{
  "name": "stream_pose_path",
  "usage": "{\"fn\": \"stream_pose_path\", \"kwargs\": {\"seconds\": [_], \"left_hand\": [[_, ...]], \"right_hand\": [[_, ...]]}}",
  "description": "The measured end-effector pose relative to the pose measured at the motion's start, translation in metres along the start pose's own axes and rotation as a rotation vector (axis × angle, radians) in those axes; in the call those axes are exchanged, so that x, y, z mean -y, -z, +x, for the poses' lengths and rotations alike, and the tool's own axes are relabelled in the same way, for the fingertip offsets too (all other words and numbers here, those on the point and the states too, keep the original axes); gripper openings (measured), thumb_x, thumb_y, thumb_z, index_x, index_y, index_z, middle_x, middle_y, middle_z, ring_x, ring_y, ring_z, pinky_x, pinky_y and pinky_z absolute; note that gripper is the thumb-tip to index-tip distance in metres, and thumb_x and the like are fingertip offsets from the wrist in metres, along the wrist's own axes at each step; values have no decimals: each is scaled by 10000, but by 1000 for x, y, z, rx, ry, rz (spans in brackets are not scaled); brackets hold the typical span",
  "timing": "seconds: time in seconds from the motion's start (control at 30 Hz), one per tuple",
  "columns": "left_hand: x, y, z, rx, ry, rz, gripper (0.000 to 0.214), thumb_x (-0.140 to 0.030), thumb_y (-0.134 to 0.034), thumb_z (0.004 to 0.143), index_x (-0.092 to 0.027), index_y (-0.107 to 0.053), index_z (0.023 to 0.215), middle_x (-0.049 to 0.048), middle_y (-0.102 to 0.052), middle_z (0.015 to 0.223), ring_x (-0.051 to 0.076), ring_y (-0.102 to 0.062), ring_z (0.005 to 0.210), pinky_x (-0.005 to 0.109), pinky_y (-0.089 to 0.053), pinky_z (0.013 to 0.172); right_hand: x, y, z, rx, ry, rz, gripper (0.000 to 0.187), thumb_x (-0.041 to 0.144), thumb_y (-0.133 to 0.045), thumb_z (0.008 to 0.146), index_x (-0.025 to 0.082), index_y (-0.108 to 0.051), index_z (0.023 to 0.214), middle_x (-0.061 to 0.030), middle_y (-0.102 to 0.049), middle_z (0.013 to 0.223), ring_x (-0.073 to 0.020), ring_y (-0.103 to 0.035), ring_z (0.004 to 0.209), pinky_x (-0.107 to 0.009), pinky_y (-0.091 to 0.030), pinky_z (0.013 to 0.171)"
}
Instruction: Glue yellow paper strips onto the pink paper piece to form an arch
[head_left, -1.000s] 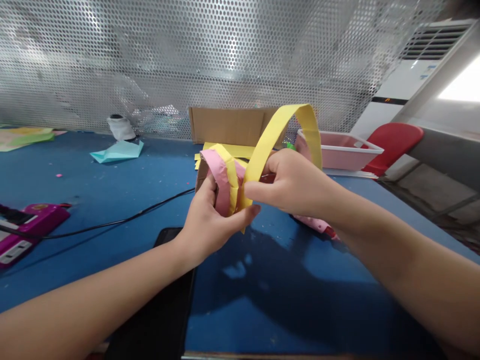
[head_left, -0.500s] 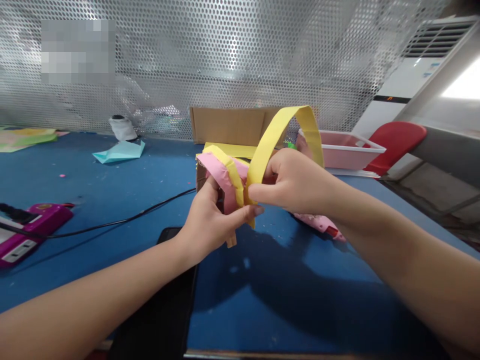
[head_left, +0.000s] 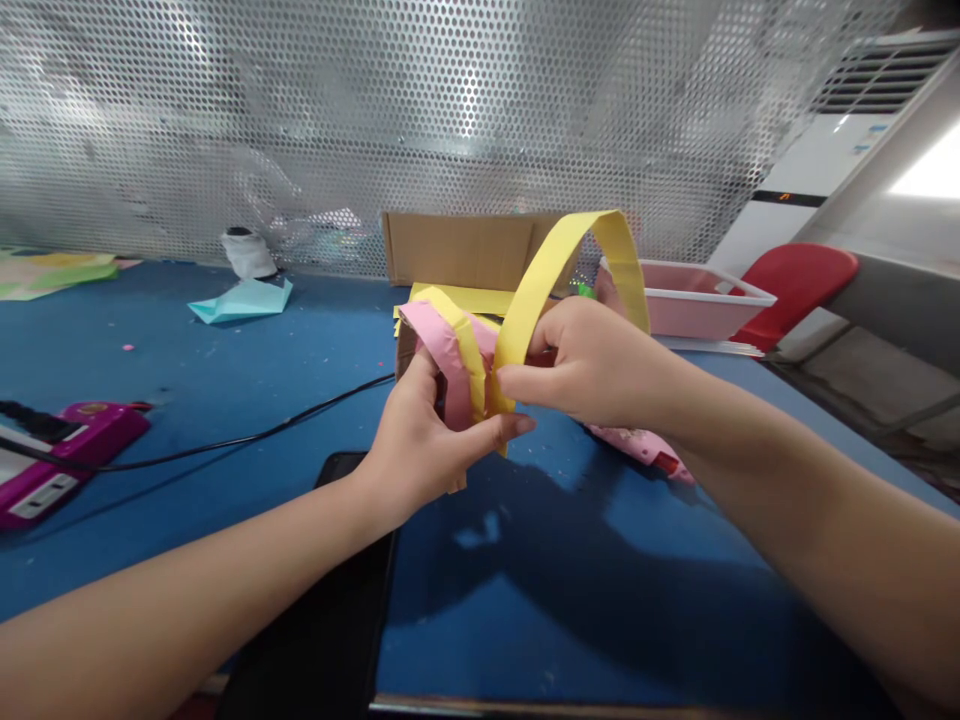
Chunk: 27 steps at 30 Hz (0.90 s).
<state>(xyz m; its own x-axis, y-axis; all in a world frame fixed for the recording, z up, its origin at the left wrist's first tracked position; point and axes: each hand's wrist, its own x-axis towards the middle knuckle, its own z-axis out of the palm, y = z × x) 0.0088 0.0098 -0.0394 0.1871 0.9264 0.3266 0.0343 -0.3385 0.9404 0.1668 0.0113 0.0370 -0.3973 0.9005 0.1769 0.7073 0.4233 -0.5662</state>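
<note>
My left hand (head_left: 420,435) is closed around a small cardboard piece (head_left: 407,345) covered with pink paper (head_left: 439,345) and a yellow paper band. Its thumb points right, along the lower edge of the piece. A long yellow paper strip (head_left: 551,265) arches up from the piece and curves down behind my right hand (head_left: 589,360). The thumb and bent fingers of that hand pinch the strip's lower part against the piece's right side. My fingers hide the underside of the piece and where the strip meets it.
Behind the hands stand a cardboard box (head_left: 465,248) and a pink basket (head_left: 697,310). A pink tool (head_left: 641,445), perhaps a glue gun, lies under my right forearm. At left are a purple power strip (head_left: 90,440), a black cable (head_left: 300,415) and folded blue paper (head_left: 244,302). A black mat (head_left: 315,620) lies in front.
My left thumb has slid slightly to the right along the piece. The whole view has shifted a little; both hands keep their hold.
</note>
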Motion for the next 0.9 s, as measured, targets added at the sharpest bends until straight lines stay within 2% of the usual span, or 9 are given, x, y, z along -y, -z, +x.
{"fn": "stream_pose_path", "kwargs": {"seconds": [0.1, 0.2, 0.3, 0.5, 0.6, 0.73, 0.9], "left_hand": [[-1, -2, -2, 0, 34, -10, 660, -240, -867, 562, -230, -555, 1144, 50, -701, 986, 269, -687, 890, 387, -601, 713], [0, -2, -3, -35, 7, 21, 652, -262, -865, 571, -231, -553, 1143, 50, -699, 995, 257, -688, 850, 356, -597, 657], [0, -2, -3, -78, -31, 60, 603, -285, -857, 592, -233, -570, 1120, 58, -690, 1052, 263, -678, 916, 351, -593, 695], [-1, -2, -1, -58, -69, 31, 614, -277, -863, 586, -235, -584, 1132, 38, -697, 1033, 239, -678, 925, 349, -586, 772], [-1, -1, -1, -50, -81, 27, 577, -282, -852, 610, -231, -594, 1124, 39, -691, 1050, 237, -664, 958, 349, -568, 811], [-3, 0, 0, -45, -32, 13, 564, -285, -858, 598, -225, -608, 1100, 31, -700, 981, 231, -666, 890, 330, -565, 735], [-8, 1, 0, -57, 13, 44, 513, -382, -842, 617, -206, -615, 1042, 32, -688, 921, 215, -649, 830, 314, -544, 677]], "right_hand": [[0, -1, 0, -12, 1, -15, 244, 184, -529, 675, 180, -437, 448, 67, -354, 435, -48, -301, 418, -230, -187, 376], [1, -3, 0, -27, -5, -20, 252, 182, -524, 680, 179, -422, 449, 63, -355, 440, -46, -309, 417, -226, -192, 377], [3, -4, -2, -23, -34, 24, 240, 169, -517, 691, 178, -432, 467, 65, -365, 437, -41, -310, 401, -221, -195, 372], [6, -6, -2, -77, -69, 32, 329, 161, -529, 698, 186, -337, 433, 73, -318, 399, -25, -265, 365, -224, -162, 366], [7, -7, -3, -63, -71, 34, 308, 164, -520, 719, 182, -383, 444, 74, -324, 395, -27, -275, 359, -220, -178, 364], [6, -9, -4, -58, -60, 6, 268, 184, -518, 734, 176, -450, 475, 70, -340, 413, -34, -285, 365, -219, -185, 356], [4, -1, -4, -116, -19, 5, 269, 279, -547, 802, 172, -535, 556, 25, -472, 526, -70, -407, 468, -230, -266, 409]]}}
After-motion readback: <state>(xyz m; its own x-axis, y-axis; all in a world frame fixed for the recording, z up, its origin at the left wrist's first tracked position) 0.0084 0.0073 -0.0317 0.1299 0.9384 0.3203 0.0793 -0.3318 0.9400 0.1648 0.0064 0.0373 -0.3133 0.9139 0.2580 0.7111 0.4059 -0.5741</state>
